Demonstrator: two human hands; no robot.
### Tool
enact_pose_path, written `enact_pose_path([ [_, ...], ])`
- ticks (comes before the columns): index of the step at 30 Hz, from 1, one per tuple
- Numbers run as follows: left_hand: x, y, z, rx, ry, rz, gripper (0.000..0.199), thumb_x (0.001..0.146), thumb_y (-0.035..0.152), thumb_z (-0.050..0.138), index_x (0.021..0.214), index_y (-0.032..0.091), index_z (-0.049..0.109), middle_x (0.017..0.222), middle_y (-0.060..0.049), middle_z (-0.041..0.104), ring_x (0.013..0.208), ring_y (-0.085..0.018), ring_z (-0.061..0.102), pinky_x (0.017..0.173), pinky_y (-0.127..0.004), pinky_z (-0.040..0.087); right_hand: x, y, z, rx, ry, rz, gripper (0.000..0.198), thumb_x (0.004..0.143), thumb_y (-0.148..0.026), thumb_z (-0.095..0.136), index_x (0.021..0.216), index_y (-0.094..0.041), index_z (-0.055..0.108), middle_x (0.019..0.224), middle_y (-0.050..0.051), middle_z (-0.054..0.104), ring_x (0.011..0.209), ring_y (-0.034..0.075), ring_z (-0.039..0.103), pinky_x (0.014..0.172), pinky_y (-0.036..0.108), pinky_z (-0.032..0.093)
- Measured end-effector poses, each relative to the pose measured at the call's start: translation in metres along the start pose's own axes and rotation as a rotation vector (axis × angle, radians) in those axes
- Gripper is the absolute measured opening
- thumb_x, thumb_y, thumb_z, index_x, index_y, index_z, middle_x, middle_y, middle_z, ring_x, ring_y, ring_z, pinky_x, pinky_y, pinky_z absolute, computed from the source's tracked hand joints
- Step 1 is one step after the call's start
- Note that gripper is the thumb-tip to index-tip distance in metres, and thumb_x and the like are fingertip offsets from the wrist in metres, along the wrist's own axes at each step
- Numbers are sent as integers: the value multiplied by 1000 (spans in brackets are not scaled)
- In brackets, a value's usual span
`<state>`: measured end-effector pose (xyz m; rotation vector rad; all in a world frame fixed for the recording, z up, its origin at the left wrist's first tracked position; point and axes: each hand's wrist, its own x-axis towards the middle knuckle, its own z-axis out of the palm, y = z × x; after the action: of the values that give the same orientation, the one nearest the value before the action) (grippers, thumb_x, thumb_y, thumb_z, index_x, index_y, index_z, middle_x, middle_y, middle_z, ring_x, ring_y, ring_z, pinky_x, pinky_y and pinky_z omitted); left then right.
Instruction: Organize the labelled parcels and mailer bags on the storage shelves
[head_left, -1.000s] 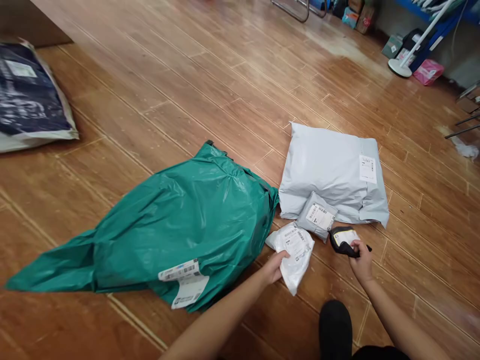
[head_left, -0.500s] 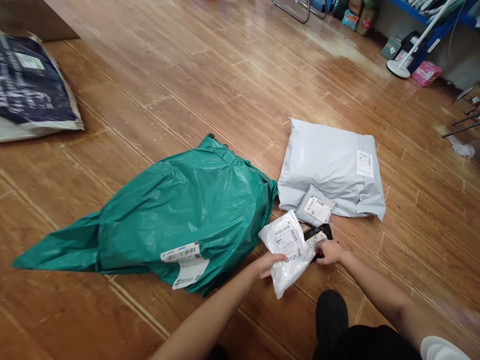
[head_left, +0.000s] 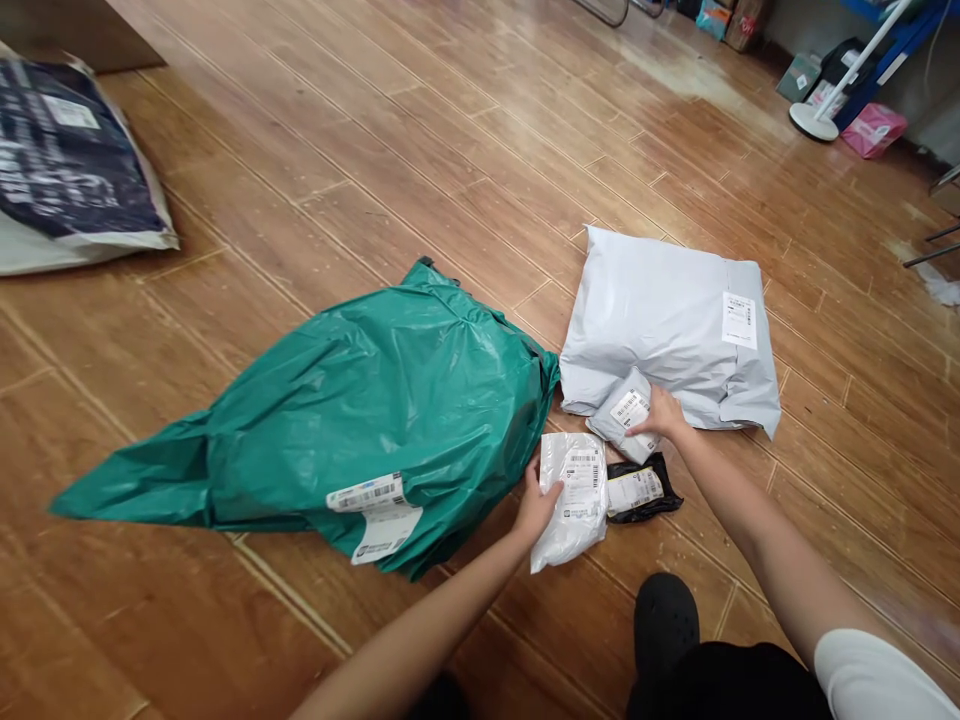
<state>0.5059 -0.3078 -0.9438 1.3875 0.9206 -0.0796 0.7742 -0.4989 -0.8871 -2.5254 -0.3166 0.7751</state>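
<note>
My left hand grips the left edge of a small white plastic parcel, thumb on top, beside its printed label. My right hand is closed on the right side of a small grey parcel, its fingers partly covering the label. That grey parcel leans against the front of a large pale grey mailer bag. Just below it, a small black parcel with a white and yellow label lies on the floor, touching or nearly touching the white one. Left of these spreads a big green plastic package.
On the wooden floor, a dark blue and white sack lies at far left. A white stand base and a pink package are at upper right. My dark shoe is just below the parcels.
My right hand has let go of the black parcel and moved up onto the small grey parcel. The white parcel has turned more upright in my left hand, uncovering the black one.
</note>
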Motion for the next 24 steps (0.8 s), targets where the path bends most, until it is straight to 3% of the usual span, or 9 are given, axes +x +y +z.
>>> enact_pose_path([
  [2,-2,1,-4,35,36,66,52,83,19,63,130,24,42,146,-13,61,134,-24,61,118,-37,44,-1,7,0,150,-72,86,87,44,-37,103,120,-11,70,128,22,72,125,41,63,112,53,47],
  [4,-5,1,-8,73,58,97,35,85,21,59,115,25,42,133,-12,63,124,-24,64,115,-38,45,-9,19,1,237,-144,113,62,52,-40,100,102,-15,74,114,16,79,110,34,72,99,45,57],
  [7,-7,1,-17,104,52,130,15,87,23,54,96,27,43,118,-8,66,119,-24,64,115,-40,44,-30,41,-1,386,-192,142,55,55,-42,98,97,-15,75,111,16,80,103,32,75,88,42,62],
  [10,-8,3,-23,107,-3,184,8,86,21,52,90,26,56,115,-7,69,122,-25,62,118,-39,43,-54,64,-12,512,-173,144,65,53,-50,96,104,-15,74,120,19,78,108,36,75,91,46,63],
  [14,-6,9,-21,68,-83,209,26,87,31,53,97,23,75,128,-10,73,130,-27,63,120,-39,43,-86,68,-9,734,-204,110,80,51,-68,90,110,-17,70,123,18,77,113,39,73,99,51,60],
  [17,-6,16,-11,-130,-135,143,54,91,58,52,119,18,75,142,-13,70,141,-30,57,125,-41,39,-101,39,30,904,-364,84,83,52,-73,88,112,-19,70,120,16,78,113,38,74,102,51,58],
  [20,-9,21,-6,-408,-286,-83,86,83,85,50,125,14,72,142,-19,69,139,-37,59,119,-49,47,-107,5,82,824,-512,47,79,54,-69,91,113,-20,71,118,12,79,110,33,73,103,49,57],
  [22,-11,22,-10,-405,-327,-169,87,71,81,72,126,14,71,138,-21,71,133,-40,64,111,-51,54,-105,-5,101,676,-534,42,76,54,-69,91,109,-20,72,109,11,80,100,32,74,95,50,60],
  [24,-13,19,-19,-292,-287,-152,85,56,57,95,124,15,70,136,-20,72,128,-40,67,110,-49,56,-102,3,99,575,-459,50,75,61,-72,87,113,-20,70,107,12,78,97,33,73,93,53,59],
])
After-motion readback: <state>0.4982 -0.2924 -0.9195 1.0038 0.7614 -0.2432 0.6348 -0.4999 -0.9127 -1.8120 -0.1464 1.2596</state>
